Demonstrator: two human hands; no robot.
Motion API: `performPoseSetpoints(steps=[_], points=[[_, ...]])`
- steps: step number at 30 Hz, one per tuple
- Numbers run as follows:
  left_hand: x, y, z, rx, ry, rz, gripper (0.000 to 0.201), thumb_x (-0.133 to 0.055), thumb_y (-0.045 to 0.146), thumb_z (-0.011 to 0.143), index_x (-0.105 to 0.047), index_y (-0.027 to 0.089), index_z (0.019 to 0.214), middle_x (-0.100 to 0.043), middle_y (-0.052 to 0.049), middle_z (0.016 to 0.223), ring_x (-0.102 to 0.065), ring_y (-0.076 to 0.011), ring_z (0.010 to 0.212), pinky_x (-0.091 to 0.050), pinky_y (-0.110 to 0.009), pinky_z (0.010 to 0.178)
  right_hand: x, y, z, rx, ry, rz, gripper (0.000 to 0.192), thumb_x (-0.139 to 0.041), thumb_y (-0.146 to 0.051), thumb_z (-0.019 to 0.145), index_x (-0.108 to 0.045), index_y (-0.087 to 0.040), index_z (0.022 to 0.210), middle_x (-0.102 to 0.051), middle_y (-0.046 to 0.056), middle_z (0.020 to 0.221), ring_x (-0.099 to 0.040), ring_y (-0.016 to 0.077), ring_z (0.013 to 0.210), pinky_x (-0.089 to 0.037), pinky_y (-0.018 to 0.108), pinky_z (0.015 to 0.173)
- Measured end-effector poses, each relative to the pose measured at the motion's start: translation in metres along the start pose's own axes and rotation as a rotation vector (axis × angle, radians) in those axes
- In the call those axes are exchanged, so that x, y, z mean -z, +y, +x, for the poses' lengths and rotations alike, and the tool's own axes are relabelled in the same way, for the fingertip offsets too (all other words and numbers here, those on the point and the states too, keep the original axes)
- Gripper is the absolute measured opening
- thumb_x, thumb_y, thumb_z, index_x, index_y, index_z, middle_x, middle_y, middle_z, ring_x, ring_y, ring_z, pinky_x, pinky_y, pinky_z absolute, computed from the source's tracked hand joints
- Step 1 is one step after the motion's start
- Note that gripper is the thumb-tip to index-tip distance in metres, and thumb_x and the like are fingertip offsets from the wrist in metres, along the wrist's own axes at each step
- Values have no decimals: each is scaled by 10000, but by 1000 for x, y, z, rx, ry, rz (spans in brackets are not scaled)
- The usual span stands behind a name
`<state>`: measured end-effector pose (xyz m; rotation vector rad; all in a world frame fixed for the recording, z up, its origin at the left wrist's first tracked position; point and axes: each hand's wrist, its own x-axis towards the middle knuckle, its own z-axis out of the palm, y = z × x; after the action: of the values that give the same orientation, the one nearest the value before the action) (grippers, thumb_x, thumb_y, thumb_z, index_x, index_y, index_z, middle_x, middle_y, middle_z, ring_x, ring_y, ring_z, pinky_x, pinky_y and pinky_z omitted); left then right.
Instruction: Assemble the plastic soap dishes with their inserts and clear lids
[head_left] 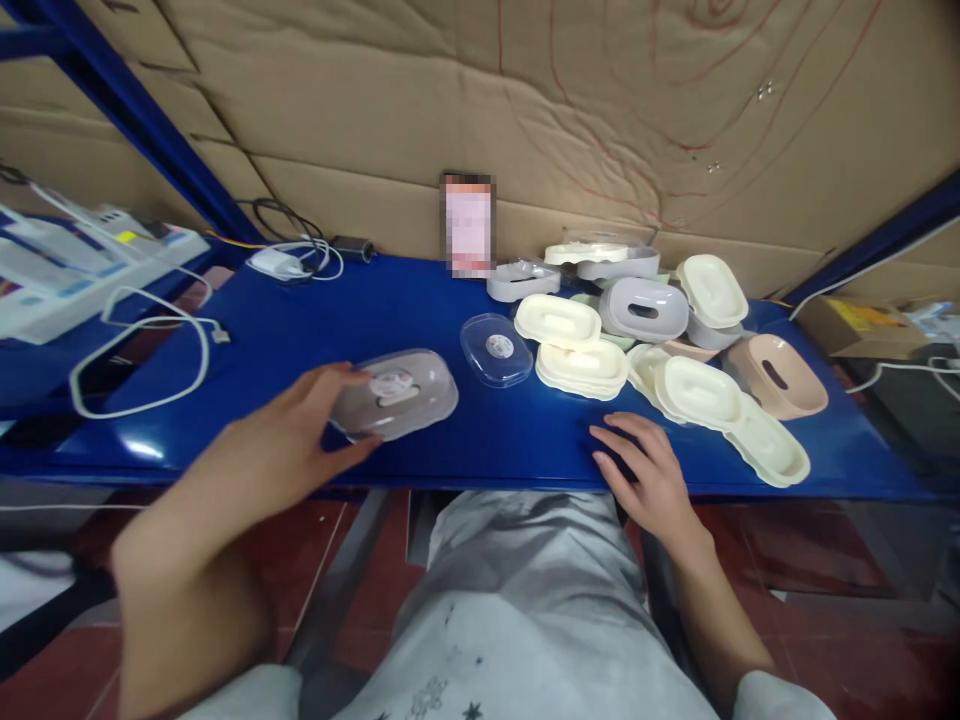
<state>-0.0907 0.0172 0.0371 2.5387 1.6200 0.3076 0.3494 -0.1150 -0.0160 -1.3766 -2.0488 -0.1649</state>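
Note:
My left hand [289,440] grips the near-left edge of a lidded grey soap box [397,393] that rests on the blue bench [315,330]. My right hand [643,470] lies flat on the bench's front edge, fingers spread, holding nothing. Just beyond it are cream trays [694,390]. A loose clear lid [496,349] with a round sticker lies to the right of the grey box.
A heap of cream, grey and pink box parts [645,310] fills the bench's right side. A phone [467,225] leans on the cardboard back wall. White cables [142,350] and a charger [274,263] lie at the left, by a white power strip [90,250].

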Motion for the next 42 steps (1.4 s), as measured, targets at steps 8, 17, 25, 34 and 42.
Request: performPoseSetpoints(steps=[8,17,25,34,42], points=[[0,-2,47,64,175,132,697,-558,449,1095,-346,181,1703,-243,-245,1799,-367,-567,1585,-432,-797,1154,-3,0,1,-44,-45,-31,358,-658,-261,1057,-698,-298,1411,-728,124,1360,-701,328,1285,-608,556,1070],[-43,88,65,-550,79,-30,642,-439,52,1007,-524,235,1616,-451,-130,1741,-432,-309,1616,-316,-607,1340,8,1,20,0,-99,-9,403,-593,-235,1085,-649,-300,1478,-711,107,1439,-673,301,1344,-567,528,1122],[-45,78,35,-574,141,-183,433,-590,209,1066,-677,336,1471,-683,-108,1403,-634,-303,1353,-396,-614,1254,-3,23,116,63,-125,-306,390,-484,-287,1125,-658,-165,1452,-722,164,1449,-640,340,1364,-487,507,1090],[-53,80,29,-326,308,-153,585,-614,340,1085,-465,285,1648,-427,-206,1727,-429,-413,1602,-320,-703,1285,-11,14,131,94,-174,-335,209,-565,-246,1102,-749,-169,1161,-814,126,1131,-711,301,1089,-467,436,935],[-60,116,9,-699,289,-332,122,-627,221,1096,-705,200,1189,-762,-97,1212,-722,-245,1217,-595,-403,1066,25,-17,78,310,-274,16,325,-600,-339,1112,-647,-244,1419,-787,84,1314,-724,259,1222,-517,444,1071]])
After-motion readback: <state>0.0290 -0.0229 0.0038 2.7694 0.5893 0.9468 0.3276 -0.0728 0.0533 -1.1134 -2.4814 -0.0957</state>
